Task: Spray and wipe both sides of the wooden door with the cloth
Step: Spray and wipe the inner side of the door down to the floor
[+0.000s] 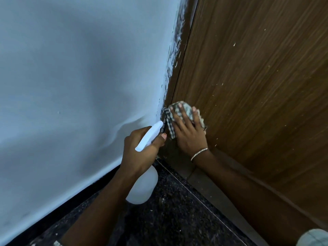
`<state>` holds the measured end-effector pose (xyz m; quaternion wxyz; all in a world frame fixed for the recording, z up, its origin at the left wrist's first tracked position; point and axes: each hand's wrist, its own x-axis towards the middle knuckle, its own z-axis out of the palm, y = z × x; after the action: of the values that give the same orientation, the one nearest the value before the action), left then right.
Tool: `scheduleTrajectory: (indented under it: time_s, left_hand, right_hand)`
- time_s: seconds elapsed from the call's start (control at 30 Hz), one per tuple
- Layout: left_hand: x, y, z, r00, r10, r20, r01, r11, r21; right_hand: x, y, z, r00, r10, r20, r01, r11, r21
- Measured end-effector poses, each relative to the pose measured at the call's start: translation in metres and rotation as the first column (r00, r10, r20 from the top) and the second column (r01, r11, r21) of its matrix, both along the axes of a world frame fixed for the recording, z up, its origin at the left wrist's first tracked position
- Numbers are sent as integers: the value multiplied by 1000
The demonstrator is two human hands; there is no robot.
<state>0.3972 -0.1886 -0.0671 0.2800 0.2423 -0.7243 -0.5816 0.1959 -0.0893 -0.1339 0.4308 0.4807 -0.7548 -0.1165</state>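
Down near the bottom of the wooden door (pixel 257 86), my right hand (pixel 188 134) lies flat on the checked cloth (pixel 169 126). Its fingers are spread and straight, pressing the cloth against the panel close to its edge, just beside the frame and the pale wall (pixel 71 77). I use an open palm rather than a fist because a wide press spreads the cloth and rubs more of the grain at once. Nothing is pinched; pressure alone holds the cloth there.

My left hand (pixel 140 151) is wrapped round the neck of the white spray bottle (pixel 143 185), with the thumb alongside the head. The nozzle points up toward the cloth and the door's edge, so a squirt is ready without swapping hands. The bottle's body hangs below my wrist, over the dark speckled floor (pixel 168 210).

Pale flecks dot the door above and to the right of the cloth, so I judge this face only partly wiped. The other side cannot be seen from here.
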Motion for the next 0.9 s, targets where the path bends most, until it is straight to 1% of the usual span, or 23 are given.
scheduleTrajectory:
  time_s: [0.07,0.13,0.23,0.3,0.33,0.4,0.43,0.47,0.57,0.63,0.7,0.8,0.9]
  left_hand:
    - [1,-2,-1,1000,8,4,-8,1000,-7]
    - [3,-4,-3,1000,29,12,-28,1000,-10]
    - [6,-5,-3,999,36,29,-35,999,-28]
    - [8,-5,0,998,42,40,-40,998,-40]
    - [9,-5,1,998,44,35,-43,999,-32]
    - [10,-4,6,999,40,24,-40,999,-14]
    - [11,-2,9,999,39,20,-39,999,-12]
    - [12,-1,10,999,37,18,-37,999,-9]
    - [13,1,12,999,27,23,-26,999,-38]
    - [14,1,11,1000,15,25,-14,999,-50]
    - [15,0,11,999,12,31,-11,999,-51]
    - [14,-2,9,999,18,30,-17,999,-44]
    - [12,-4,7,999,25,29,-24,999,-47]
  right_hand:
    - [-2,0,-26,999,-23,-35,26,997,72]
    - [-1,-2,-39,996,-50,-68,57,993,106]
    - [-2,-3,-39,996,-49,-71,57,992,112]
    - [-6,-3,-41,999,-20,-50,26,990,138]
    - [-9,-1,-46,999,11,-48,-1,980,199]
    - [-13,6,-62,995,86,-54,-59,923,380]
    - [-13,8,-69,994,102,-46,-71,893,444]
    - [-11,10,-74,995,98,-29,-73,881,468]
    - [-7,8,-60,997,76,-18,-62,906,419]
    - [-7,6,-34,994,96,-56,-74,950,303]
    - [-8,4,-2,993,114,-32,-107,979,173]
    - [-4,1,24,997,81,16,-82,996,39]
    - [-3,-4,20,996,89,-17,-88,996,24]
